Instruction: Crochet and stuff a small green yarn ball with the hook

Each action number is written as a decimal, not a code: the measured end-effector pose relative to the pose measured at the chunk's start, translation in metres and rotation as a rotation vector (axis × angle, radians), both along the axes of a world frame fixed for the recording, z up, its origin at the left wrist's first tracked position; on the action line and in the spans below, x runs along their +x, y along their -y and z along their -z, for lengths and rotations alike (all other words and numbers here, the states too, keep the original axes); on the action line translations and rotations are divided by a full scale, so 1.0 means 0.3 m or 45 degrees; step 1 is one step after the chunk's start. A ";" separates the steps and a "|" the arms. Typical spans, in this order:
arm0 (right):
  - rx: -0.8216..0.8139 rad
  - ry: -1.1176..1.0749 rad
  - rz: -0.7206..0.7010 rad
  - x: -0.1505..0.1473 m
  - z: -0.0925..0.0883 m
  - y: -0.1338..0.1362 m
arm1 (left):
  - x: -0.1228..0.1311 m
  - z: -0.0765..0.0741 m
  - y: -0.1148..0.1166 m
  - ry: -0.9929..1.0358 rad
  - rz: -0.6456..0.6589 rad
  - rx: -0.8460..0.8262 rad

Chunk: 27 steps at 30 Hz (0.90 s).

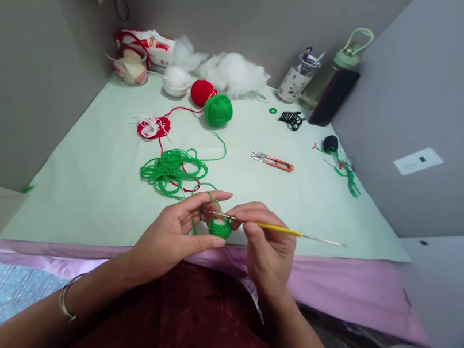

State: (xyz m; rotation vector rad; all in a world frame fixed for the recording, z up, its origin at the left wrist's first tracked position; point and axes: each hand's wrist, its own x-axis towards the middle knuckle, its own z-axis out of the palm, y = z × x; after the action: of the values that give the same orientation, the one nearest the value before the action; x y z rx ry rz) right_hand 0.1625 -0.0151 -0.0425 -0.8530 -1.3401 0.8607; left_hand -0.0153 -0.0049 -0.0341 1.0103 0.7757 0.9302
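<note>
My left hand (182, 230) pinches a small green crochet piece (219, 228) between thumb and fingers, with green yarn running over its index finger. My right hand (267, 243) is closed on a yellow crochet hook (288, 231), whose tip sits at the top of the green piece. Both hands hover just above the near edge of the pale green table (96, 177). A loose tangle of green yarn (171, 169) lies just beyond my hands and leads back to a green yarn ball (218, 110).
Orange snips (275, 162) lie mid-table. A red ball (202, 91), a white ball (175, 80), white stuffing (234, 72) and a red-and-white crochet piece (153, 127) sit at the back left. A pen jar (296, 79), a bottle (339, 68) and black yarn (330, 143) stand at the right.
</note>
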 end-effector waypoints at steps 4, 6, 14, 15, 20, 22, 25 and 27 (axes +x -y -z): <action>-0.142 -0.160 -0.128 0.018 0.005 -0.016 | -0.016 -0.013 -0.009 -0.117 -0.026 0.068; -0.170 -0.162 -0.152 0.027 0.003 -0.021 | -0.023 -0.017 -0.013 -0.143 -0.024 0.081; -0.102 -0.114 -0.254 0.042 -0.011 -0.025 | -0.034 -0.024 -0.018 -0.227 -0.016 0.122; -0.094 -0.107 -0.255 0.042 -0.012 -0.024 | -0.034 -0.026 -0.019 -0.239 -0.015 0.136; -0.047 -0.002 -0.204 0.040 -0.025 -0.018 | -0.034 -0.034 -0.022 -0.305 -0.032 0.210; -0.002 0.063 -0.197 0.043 -0.037 -0.014 | -0.034 -0.036 -0.024 -0.323 -0.048 0.237; 0.078 0.215 -0.222 0.049 -0.056 -0.011 | -0.033 -0.035 -0.024 -0.340 -0.060 0.271; 0.171 0.355 -0.217 0.048 -0.064 -0.011 | -0.031 -0.029 -0.022 -0.354 -0.073 0.279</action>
State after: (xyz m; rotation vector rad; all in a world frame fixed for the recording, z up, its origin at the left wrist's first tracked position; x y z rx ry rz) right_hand 0.1768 -0.0119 -0.0232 -0.7810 -1.7147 0.7922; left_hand -0.0247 0.0017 -0.0253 1.3344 0.9523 0.9501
